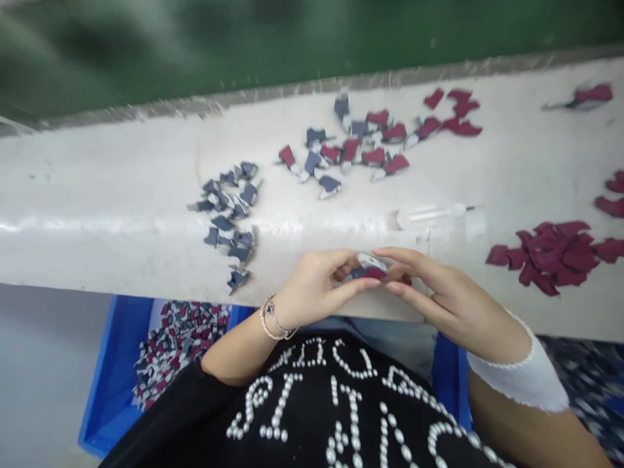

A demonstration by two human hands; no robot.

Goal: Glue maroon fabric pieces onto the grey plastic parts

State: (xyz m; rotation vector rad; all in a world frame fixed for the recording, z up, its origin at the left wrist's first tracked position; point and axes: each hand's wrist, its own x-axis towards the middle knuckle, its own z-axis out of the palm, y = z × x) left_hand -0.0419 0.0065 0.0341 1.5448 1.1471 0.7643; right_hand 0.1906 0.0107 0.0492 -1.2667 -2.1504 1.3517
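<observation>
My left hand (316, 286) and my right hand (439, 292) meet at the near edge of a white table (121, 214). Between their fingertips they pinch a small fabric piece (369, 266), dark blue, red and white. The left wrist wears a bead bracelet, the right a white cuff. A pile of dark blue pieces (230, 211) lies left of the hands. Mixed red and blue pieces (351, 153) lie farther back. Plain dark red pieces (553, 253) are heaped to the right.
A clear syringe-like tube (431, 214) lies on the table just beyond the hands. A blue bin (112, 383) of finished mixed pieces sits below the table at left. More red pieces (455, 110) lie at the far edge, with green floor behind.
</observation>
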